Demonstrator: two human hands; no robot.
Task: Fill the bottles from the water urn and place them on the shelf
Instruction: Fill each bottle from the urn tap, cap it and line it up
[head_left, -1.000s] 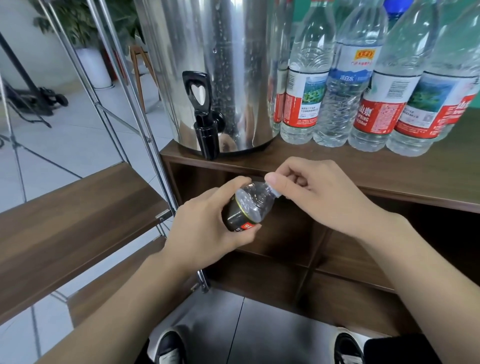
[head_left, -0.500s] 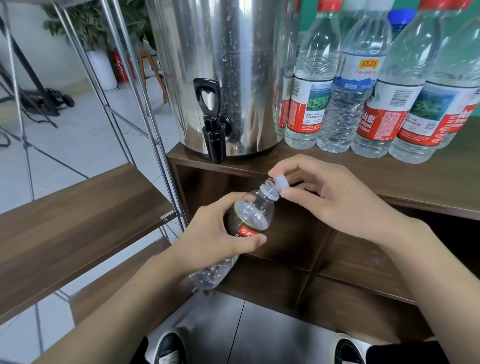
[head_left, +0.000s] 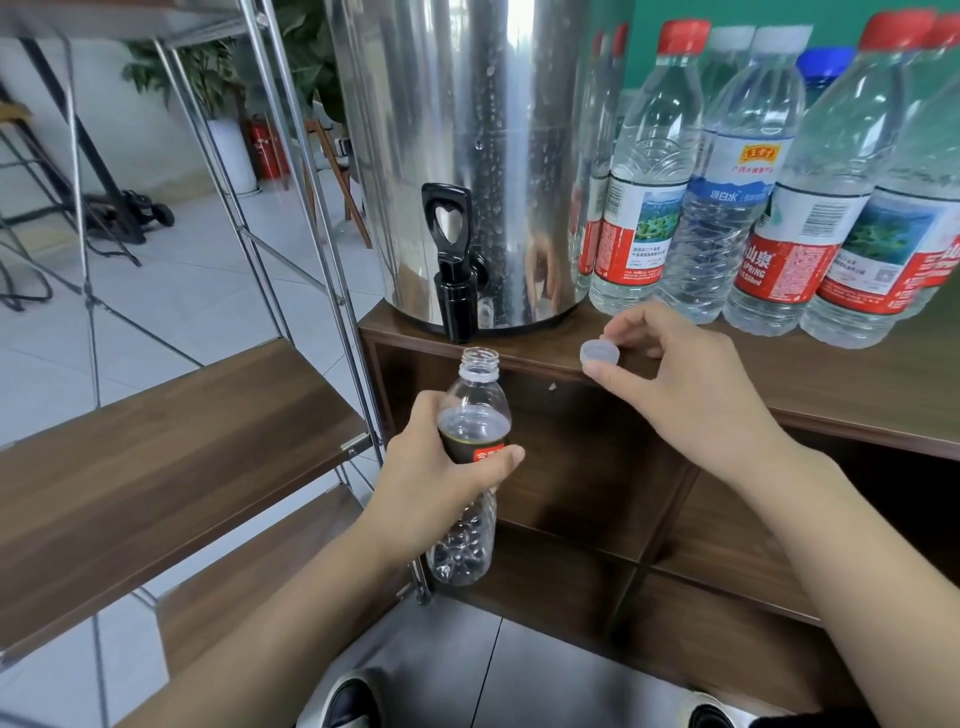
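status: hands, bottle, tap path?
Left hand grips open bottle, upright below tap. Right hand pinches cap. Tap path unobstructed.

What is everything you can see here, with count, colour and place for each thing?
urn: one, shiny steel with a black tap, on the left end of the counter.
counter: one, dark wood, cubbies below.
capped bottles: at least five, clear with red, white and blue caps, on the counter right of the urn.
open bottle: one, clear with a dark label, held just below the tap.
cap: one, whitish, off the bottle.
shelf: one, metal frame with wooden boards, at left.
plant: one, green, white pot, far left.
shoes: two, dark, on the floor.
left hand: grips the open bottle.
right hand: fingers pinch the cap.
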